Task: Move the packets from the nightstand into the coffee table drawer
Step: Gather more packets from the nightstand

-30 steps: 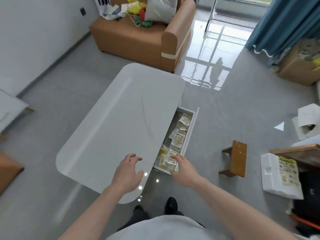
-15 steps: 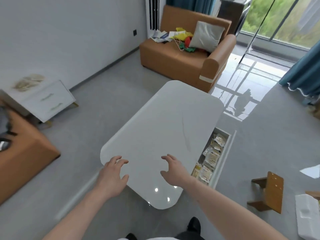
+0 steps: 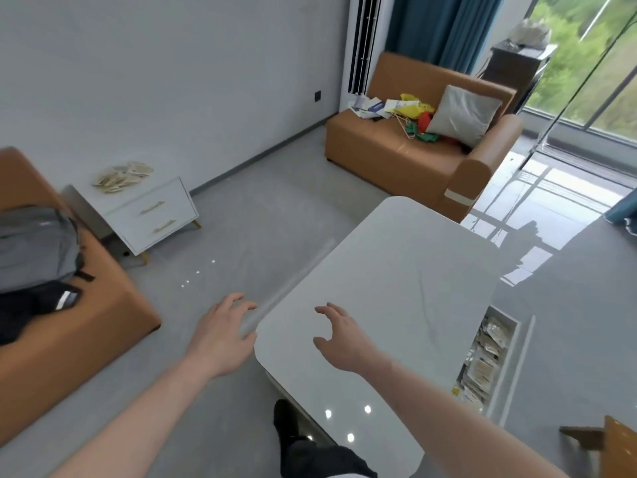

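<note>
packets [image 3: 121,176]: loose pale heap on nightstand [image 3: 144,205] top, far left, well apart from both hands; look like thin flat sachets, blurry. more packets lie in the open drawer [image 3: 495,353] beside the coffee table surface [image 3: 396,270]. left hand [image 3: 224,334] and right hand [image 3: 339,334] empty, fingers spread, apart. risk: grabbing the slippery heap spills some onto the floor.
</note>
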Motion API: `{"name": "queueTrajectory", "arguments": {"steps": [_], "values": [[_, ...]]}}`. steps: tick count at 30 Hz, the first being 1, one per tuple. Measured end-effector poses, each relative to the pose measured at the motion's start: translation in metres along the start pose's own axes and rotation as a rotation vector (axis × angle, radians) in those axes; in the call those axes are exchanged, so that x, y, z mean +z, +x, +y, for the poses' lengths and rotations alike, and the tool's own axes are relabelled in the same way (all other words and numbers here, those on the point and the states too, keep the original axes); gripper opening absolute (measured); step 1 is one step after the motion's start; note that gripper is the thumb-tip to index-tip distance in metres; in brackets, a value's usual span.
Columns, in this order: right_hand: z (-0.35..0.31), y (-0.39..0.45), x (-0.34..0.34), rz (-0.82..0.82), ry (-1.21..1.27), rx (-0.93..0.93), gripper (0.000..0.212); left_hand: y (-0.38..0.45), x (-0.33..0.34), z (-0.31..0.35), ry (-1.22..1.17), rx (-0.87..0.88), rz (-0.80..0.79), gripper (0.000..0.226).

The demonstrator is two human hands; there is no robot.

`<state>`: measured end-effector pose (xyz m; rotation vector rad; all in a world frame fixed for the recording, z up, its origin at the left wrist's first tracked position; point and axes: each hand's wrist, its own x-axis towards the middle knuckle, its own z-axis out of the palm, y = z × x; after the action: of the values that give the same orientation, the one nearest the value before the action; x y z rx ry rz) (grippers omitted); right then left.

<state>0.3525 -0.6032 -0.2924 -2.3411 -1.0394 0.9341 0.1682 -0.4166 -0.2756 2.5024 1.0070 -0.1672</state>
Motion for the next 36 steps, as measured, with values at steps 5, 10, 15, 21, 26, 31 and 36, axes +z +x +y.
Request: {"name": "queueTrajectory", "arguments": {"steps": [5, 10, 15, 21, 26, 31, 36], "values": [[-0.054, 0.08, -0.001, -0.035, -0.007, -0.046, 0.065, 0.054, -0.045, -0.052, -0.008, -0.061, 0.022, 0.055], [-0.117, 0.166, -0.011, -0.079, -0.046, -0.11, 0.066, 0.096, -0.094, -0.106, 0.007, -0.159, 0.066, 0.052], [-0.189, 0.235, -0.02, -0.102, -0.093, -0.187, 0.066, 0.13, -0.132, -0.161, -0.008, -0.238, 0.123, 0.05], [-0.263, 0.323, -0.022, -0.103, -0.111, -0.234, 0.065, 0.2, -0.178, -0.243, -0.015, -0.243, 0.146, 0.053], [-0.324, 0.396, -0.013, -0.087, -0.12, -0.222, 0.066, 0.266, -0.224, -0.312, -0.012, -0.21, 0.162, 0.053], [-0.384, 0.457, -0.007, -0.047, -0.117, -0.212, 0.065, 0.337, -0.27, -0.376, -0.01, -0.175, 0.133, 0.055], [-0.42, 0.513, -0.007, -0.022, -0.1, -0.185, 0.065, 0.407, -0.305, -0.415, -0.016, -0.153, 0.099, 0.053]]}}
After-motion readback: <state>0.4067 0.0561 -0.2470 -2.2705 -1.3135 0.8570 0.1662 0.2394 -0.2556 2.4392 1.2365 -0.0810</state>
